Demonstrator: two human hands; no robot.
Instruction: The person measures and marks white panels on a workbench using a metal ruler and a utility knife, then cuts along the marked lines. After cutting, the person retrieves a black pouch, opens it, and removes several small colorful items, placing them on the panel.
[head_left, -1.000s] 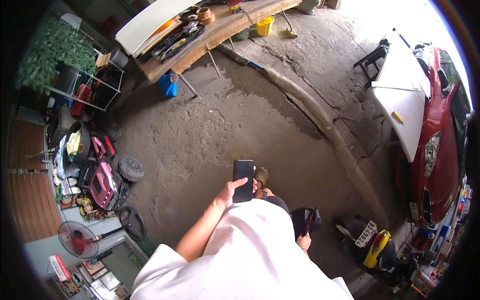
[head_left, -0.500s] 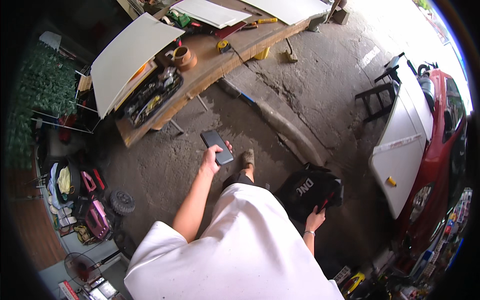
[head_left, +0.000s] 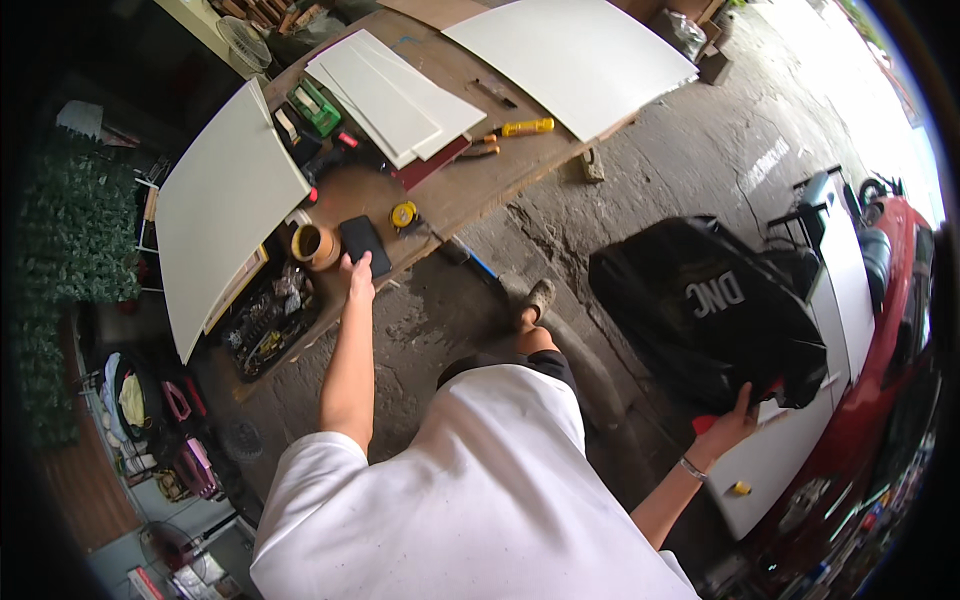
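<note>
At the near edge of the workbench (head_left: pixel 480 195), my left hand (head_left: pixel 358 274) grips the lower end of a dark phone (head_left: pixel 364 243). Whether the phone touches the bench top cannot be told. Beside it stand a roll of brown tape (head_left: pixel 314 246) and a yellow tape measure (head_left: pixel 404 215). My right hand (head_left: pixel 730 434), out to the right with a bracelet at the wrist, is closed on the lower edge of a large black bag (head_left: pixel 690 300) with pale lettering. Something red shows by those fingers, partly hidden.
White sheets (head_left: pixel 570 60) and a yellow-handled tool (head_left: pixel 525 128) lie on the bench. An open tray of small parts (head_left: pixel 268 325) sits at its left end. Right of me are a white panel (head_left: pixel 775 470) and a red car (head_left: pixel 905 270). A raised concrete strip (head_left: pixel 590 375) crosses the floor.
I have come closer to the bench. My left hand has carried the phone from over the floor to the bench edge. The black bag has swung outward and up in my right hand.
</note>
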